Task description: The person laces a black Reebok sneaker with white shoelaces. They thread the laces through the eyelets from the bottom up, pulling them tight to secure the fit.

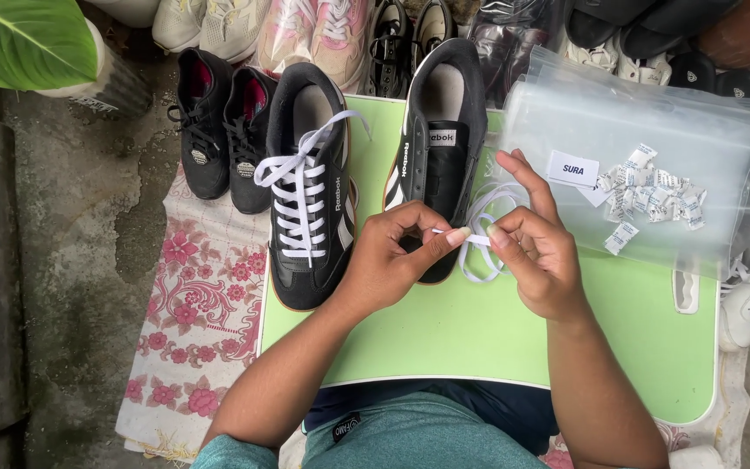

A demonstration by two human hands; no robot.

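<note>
Pinched between both hands, left hand (392,252) and right hand (536,247), flat white cotton shoelace (482,227) loops loosely over the unlaced black leather sneaker (440,130) on the pale green table (479,339). Risk: slack coils could twist or tangle while fed; laced twin sneaker (310,182) just beside, clear plastic bags (653,130) near enough to snag

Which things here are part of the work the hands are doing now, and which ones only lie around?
In use:
- white shoelace, pinched by left hand and right hand
- unlaced black shoe
- laced black shoe, its pair
- green table

Lying about:
- clear plastic bags with small white packets
- small black shoes
- other shoes at the top
- floral cloth
- green leaf
</note>
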